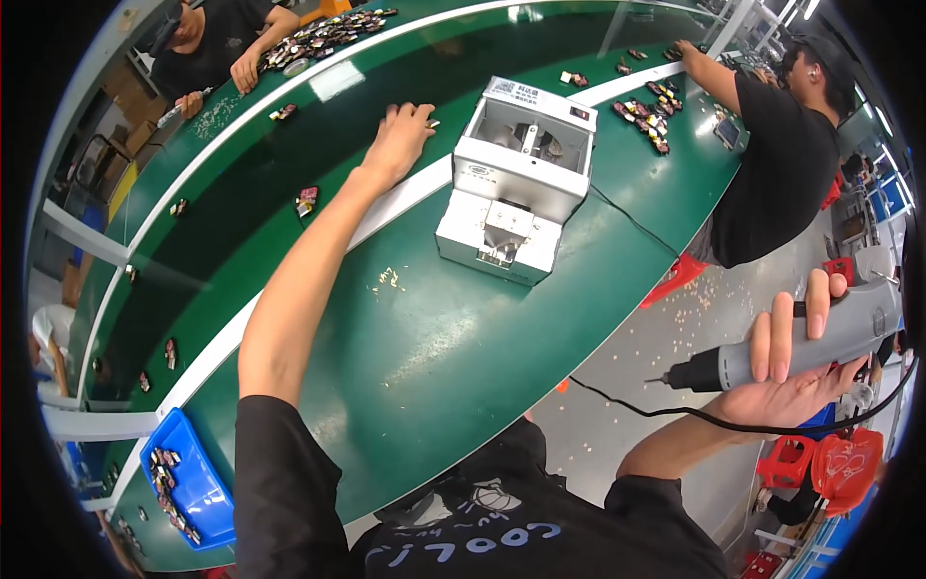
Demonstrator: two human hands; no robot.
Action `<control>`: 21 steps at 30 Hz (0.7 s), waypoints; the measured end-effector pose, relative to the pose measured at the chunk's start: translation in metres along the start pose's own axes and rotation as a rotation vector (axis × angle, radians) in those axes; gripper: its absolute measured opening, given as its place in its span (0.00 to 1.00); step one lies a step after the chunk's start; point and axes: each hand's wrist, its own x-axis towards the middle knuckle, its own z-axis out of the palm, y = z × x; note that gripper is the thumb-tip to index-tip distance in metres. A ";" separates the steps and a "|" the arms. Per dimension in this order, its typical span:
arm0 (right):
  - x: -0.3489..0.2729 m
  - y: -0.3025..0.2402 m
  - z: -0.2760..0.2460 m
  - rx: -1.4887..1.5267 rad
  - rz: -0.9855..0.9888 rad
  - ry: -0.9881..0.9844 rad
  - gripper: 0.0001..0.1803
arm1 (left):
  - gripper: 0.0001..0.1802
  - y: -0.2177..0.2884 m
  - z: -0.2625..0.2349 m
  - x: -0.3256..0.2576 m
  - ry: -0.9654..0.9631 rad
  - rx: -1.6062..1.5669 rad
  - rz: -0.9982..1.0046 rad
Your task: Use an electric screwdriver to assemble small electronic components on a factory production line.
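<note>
Right hand (793, 388) wrapped around a grey electric screwdriver (738, 363), beyond the table's (463, 362) edge, tip pointing left.
Left arm stretches forward; its hand (397, 143) bends over the green belt (256, 207) near the white machine (482, 181), fingers partly curled, though whether they pinch anything I can't tell.

Over my feed I see a smooth plastic electric screwdriver (808, 351) at three o'clock, a glossy plastic tray (206, 490) at eight.
</note>
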 end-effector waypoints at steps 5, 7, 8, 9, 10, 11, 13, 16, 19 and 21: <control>0.021 0.065 0.020 0.076 0.022 -0.125 0.30 | 0.21 0.021 -0.058 -0.070 0.081 -0.132 0.058; 0.029 0.087 0.018 0.032 -0.005 -0.159 0.26 | 0.20 0.062 -0.097 -0.120 0.063 -0.133 0.084; 0.035 0.103 0.016 0.050 -0.002 -0.202 0.23 | 0.21 0.071 -0.116 -0.158 0.056 -0.081 0.032; 0.041 0.117 0.021 -0.062 0.008 -0.138 0.19 | 0.21 0.087 -0.132 -0.196 -0.006 -0.101 -0.079; 0.047 0.130 0.027 -0.187 0.014 -0.073 0.15 | 0.23 0.098 -0.145 -0.229 -0.067 -0.055 -0.133; 0.056 0.142 0.030 -0.265 -0.011 -0.094 0.13 | 0.25 0.105 -0.152 -0.263 -0.088 -0.047 -0.202; 0.066 0.161 0.034 -0.259 -0.009 -0.081 0.09 | 0.26 0.124 -0.167 -0.322 -0.078 0.000 -0.337; 0.070 0.180 0.042 -0.230 0.014 -0.047 0.11 | 0.28 0.139 -0.176 -0.381 -0.082 0.098 -0.496; 0.065 0.191 0.047 -0.373 0.103 0.023 0.08 | 0.26 0.143 -0.180 -0.394 -0.024 0.112 -0.438; 0.058 0.194 0.047 -0.370 0.129 0.044 0.07 | 0.25 0.139 -0.178 -0.395 0.009 0.109 -0.401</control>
